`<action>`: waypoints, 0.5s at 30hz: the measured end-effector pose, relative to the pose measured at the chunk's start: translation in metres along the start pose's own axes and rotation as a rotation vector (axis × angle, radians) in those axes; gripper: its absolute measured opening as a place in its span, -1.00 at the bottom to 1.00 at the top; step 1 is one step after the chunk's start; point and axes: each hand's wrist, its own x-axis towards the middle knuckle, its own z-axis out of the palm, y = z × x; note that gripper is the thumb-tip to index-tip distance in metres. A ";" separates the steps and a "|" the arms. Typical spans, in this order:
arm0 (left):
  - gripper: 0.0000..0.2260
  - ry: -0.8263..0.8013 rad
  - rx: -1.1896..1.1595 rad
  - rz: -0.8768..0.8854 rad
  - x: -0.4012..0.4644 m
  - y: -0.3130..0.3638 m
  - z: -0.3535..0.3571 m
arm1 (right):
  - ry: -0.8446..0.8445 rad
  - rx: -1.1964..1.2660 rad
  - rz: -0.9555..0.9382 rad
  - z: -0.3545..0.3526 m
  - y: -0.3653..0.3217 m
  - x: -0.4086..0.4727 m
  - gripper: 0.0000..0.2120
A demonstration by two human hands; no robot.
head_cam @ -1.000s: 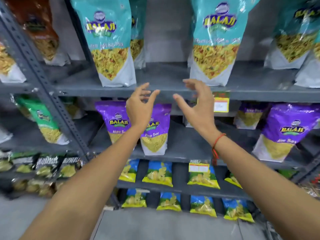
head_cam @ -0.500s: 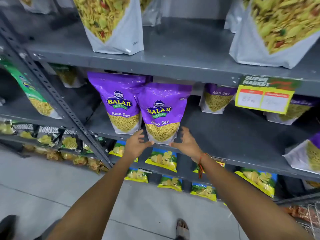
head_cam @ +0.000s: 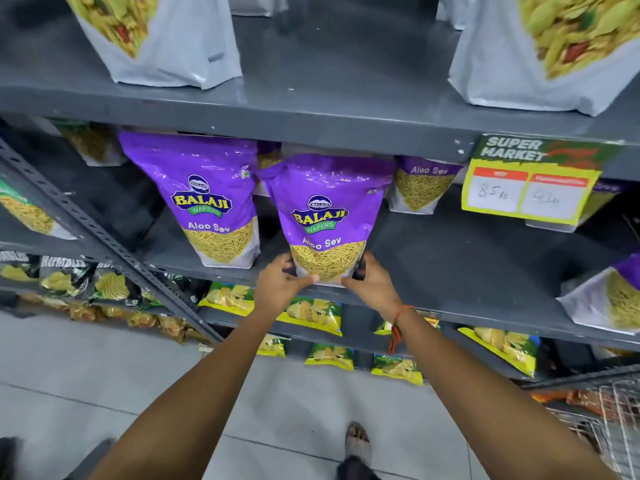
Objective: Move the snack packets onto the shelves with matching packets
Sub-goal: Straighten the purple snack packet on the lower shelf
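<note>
A purple Aloo Sev packet [head_cam: 325, 216] stands upright at the front edge of the middle grey shelf [head_cam: 450, 265]. My left hand [head_cam: 282, 284] grips its lower left corner and my right hand [head_cam: 372, 282] grips its lower right corner. A second purple Aloo Sev packet [head_cam: 207, 199] stands just to its left, and a third [head_cam: 424, 185] sits further back on the right. Another purple packet [head_cam: 609, 296] shows at the far right edge.
Large white-and-teal mixture packets [head_cam: 162, 39] stand on the upper shelf [head_cam: 311, 109]. A yellow price tag [head_cam: 530, 185] hangs from that shelf's edge. Yellow chip packets [head_cam: 311, 313] fill the lower shelves. A wire cart [head_cam: 609, 420] is at bottom right; a slanted metal upright [head_cam: 86, 230] at left.
My view has moved closer to the middle shelf. Both hands, apart and empty before, have closed on the bottom corners of the right purple Aloo Sev packet.
</note>
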 end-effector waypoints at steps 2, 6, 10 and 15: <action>-0.44 -0.018 0.014 0.010 -0.003 0.014 0.016 | 0.021 0.021 0.020 -0.019 0.005 -0.007 -0.47; -0.47 -0.062 0.036 0.042 -0.010 0.040 0.054 | 0.062 0.029 0.066 -0.059 0.023 -0.020 -0.46; -0.45 -0.098 0.045 0.074 -0.016 0.058 0.088 | 0.107 -0.005 0.073 -0.093 0.038 -0.030 -0.45; -0.45 -0.122 0.090 0.099 -0.023 0.072 0.114 | 0.118 0.017 0.109 -0.123 0.053 -0.037 -0.49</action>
